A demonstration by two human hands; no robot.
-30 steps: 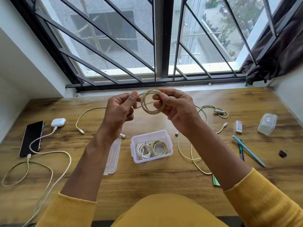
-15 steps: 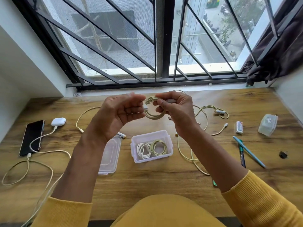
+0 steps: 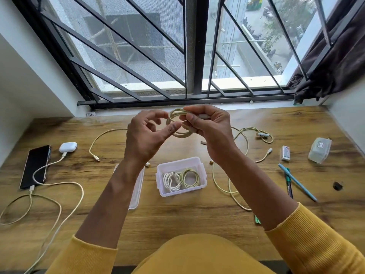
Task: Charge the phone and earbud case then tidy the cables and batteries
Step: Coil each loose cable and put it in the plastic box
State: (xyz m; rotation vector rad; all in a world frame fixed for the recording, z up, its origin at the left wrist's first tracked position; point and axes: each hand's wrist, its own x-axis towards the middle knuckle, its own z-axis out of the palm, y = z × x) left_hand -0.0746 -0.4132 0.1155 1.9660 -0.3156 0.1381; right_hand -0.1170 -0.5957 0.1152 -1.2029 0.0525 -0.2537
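My right hand (image 3: 209, 127) grips a small coil of yellow-green cable (image 3: 178, 133), raised above the desk. Beside it my left hand (image 3: 147, 135) has its fingers loosely curled and its thumb tip at the coil's left side. Below the hands, a clear plastic box (image 3: 201, 167) holds a white coil and a yellow-green coil. At far left the black phone (image 3: 35, 166) and the white earbud case (image 3: 68, 147) lie with cables plugged into them. A loose cable (image 3: 233, 186) sprawls to the right of the box, and another loose cable (image 3: 102, 137) lies left of the hands.
The box's lid (image 3: 137, 190) lies under my left forearm. At right are a small white battery pack (image 3: 285, 153), a clear small container (image 3: 319, 150), two pens (image 3: 296, 181) and a small dark object (image 3: 337, 185). The window grille rises behind the desk.
My left hand has let go of the coil and opened its fingers. The right hand keeps the coil and has shifted its grip toward the plug end.
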